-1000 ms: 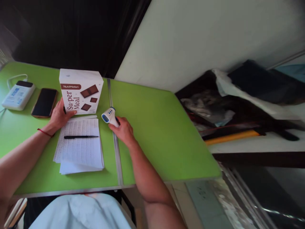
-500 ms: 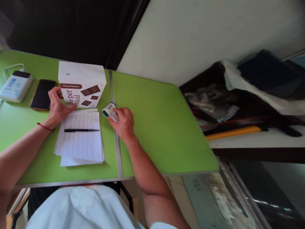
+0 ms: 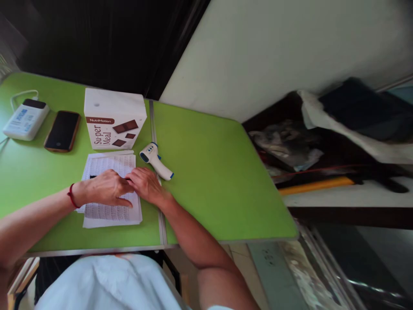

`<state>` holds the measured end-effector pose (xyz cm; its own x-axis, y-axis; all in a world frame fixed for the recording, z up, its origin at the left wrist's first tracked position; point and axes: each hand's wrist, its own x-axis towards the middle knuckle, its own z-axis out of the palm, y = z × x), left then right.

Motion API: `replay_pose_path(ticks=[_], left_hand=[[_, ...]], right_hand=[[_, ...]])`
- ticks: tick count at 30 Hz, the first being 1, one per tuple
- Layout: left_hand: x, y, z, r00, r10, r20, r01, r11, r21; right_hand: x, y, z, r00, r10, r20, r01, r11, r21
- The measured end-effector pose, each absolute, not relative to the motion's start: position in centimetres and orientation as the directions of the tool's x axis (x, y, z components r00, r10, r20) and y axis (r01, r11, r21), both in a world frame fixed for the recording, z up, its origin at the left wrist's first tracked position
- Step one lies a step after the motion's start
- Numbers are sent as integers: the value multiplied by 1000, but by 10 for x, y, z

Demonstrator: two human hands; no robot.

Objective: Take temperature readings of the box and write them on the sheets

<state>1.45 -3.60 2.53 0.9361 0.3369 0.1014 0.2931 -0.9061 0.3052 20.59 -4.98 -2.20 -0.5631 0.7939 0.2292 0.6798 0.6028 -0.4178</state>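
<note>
Presently logged are L hand [image 3: 108,188] & R hand [image 3: 145,184], fingers bent, over paper stack [image 3: 111,216], blk pen [image 3: 93,176] partly hidden there (grip can't be told), thermometer gun [image 3: 156,162] laid to right, wht box [image 3: 111,129] set far side.

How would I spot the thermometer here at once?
On the green table, a metal strip runs beside the white box and papers. Lying across that strip is the thermometer. Unlike its neighbours, it is pistol-shaped, white with blue trim.

Nine o'clock: white power bank [image 3: 26,121], cable [image 3: 27,91] attached; phone [image 3: 62,131] just beside it. Three o'clock: yellow bar [image 3: 318,186] on pale shelf [image 3: 371,193]; dark cloth [image 3: 363,110] between two and three.
</note>
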Motion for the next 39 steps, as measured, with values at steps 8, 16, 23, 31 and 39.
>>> replay_pose_path(ticks=[8,16,23,31,39], left_hand=[[20,-44,16,869,492,-39,494,-862,112],[27,-48,20,781,584,-222,608,-792,57],[25,-48,13,764,603,-229,631,-772,74],[27,-48,15,750,602,-273,640,-765,71],[27,-49,15,761,589,-273,622,-781,49]], right_hand=[[220,-44,-23,-75,956,284,546,277,-790],[202,-51,-28,136,988,73,38,69,-997],[202,-49,-35,156,976,154,256,111,-960],[204,-45,-40,-5,925,379,452,340,-825],[204,-45,-44,-22,896,443,485,397,-779]])
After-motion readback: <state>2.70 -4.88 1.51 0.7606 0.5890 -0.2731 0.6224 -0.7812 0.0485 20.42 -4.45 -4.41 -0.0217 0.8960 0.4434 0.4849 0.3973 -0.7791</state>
